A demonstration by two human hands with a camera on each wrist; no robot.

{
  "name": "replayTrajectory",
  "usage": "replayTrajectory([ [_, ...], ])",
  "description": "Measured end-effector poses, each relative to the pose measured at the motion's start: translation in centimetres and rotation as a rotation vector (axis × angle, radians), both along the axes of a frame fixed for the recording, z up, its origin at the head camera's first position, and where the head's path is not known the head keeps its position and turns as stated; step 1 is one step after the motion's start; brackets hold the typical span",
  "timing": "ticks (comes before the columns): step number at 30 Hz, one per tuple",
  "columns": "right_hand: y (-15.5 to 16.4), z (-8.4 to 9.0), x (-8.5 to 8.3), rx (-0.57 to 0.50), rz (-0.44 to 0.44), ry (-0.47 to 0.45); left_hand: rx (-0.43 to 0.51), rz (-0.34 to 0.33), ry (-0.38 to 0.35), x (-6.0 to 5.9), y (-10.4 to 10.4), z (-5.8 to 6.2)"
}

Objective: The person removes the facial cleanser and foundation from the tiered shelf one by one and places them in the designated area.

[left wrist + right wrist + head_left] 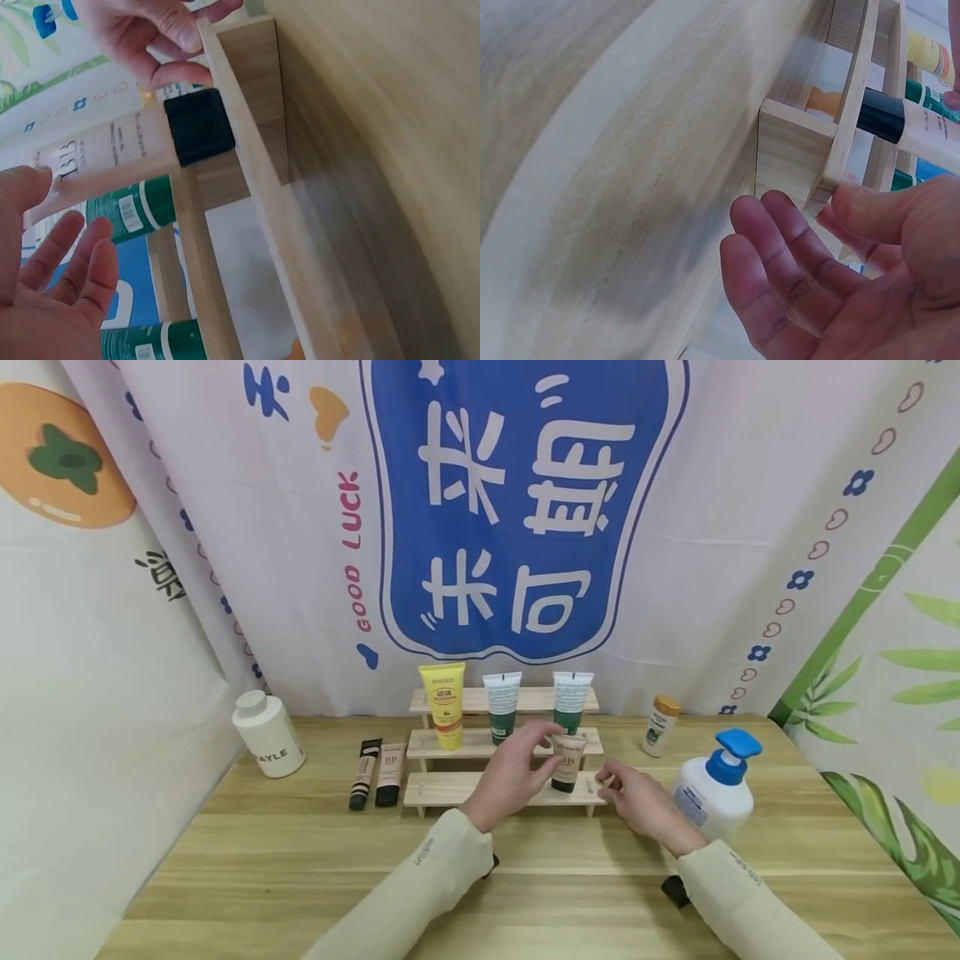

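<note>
A beige BB cream tube (566,768) stands on its black cap near the right end of the lowest tier of a three-step wooden shelf (442,789). My left hand (513,772) pinches the tube's upper end; the left wrist view shows the thumb against it, the index finger mostly hidden. With thumb and index finger, my right hand (641,797) grips the right end of that lowest tier, its other fingers loosely bent in the right wrist view. Higher up stand a yellow tube (442,706) and two white-and-green tubes (502,703) (572,695).
Left of the shelf lie a black-capped tube (365,775) and a second beige tube (390,768). A white bottle (270,739) stands farther left. To the right are a gold-capped bottle (660,727) and a blue-topped pump bottle (712,797). A black object (675,891) shows beside my right sleeve.
</note>
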State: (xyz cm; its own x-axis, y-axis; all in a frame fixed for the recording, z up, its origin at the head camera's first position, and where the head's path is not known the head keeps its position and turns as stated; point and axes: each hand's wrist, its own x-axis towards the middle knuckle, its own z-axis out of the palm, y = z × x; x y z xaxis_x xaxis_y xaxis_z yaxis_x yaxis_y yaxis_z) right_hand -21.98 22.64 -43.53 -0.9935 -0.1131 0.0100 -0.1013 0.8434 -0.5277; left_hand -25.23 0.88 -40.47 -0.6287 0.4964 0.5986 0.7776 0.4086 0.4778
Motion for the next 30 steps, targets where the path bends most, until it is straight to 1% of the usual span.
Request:
replayTrajectory([
  [5, -0.1, 0.1, 0.0, -0.006, 0.007, 0.005, 0.012, 0.008, -0.003, 0.2, 0.3, -0.1],
  [11, -0.2, 0.1, 0.0, -0.007, 0.005, 0.002, 0.046, 0.005, 0.004, 0.6, -0.4, 0.3],
  [13, -0.2, 0.1, 0.1, -0.009, -0.001, -0.002, 0.061, 0.002, 0.006, 0.6, -0.8, 0.5],
  [19, -0.2, 0.2, 0.2, -0.016, -0.002, -0.006, 0.091, 0.004, 0.045, 0.8, -2.5, 1.1],
  [27, -0.2, -0.1, 0.2, -0.019, -0.004, -0.008, 0.1, 0.056, 0.046, 1.3, -5.0, 2.0],
  [30, -0.2, -0.1, 0.2, -0.019, -0.007, -0.009, 0.107, 0.077, 0.06, 1.6, -6.0, 2.3],
])
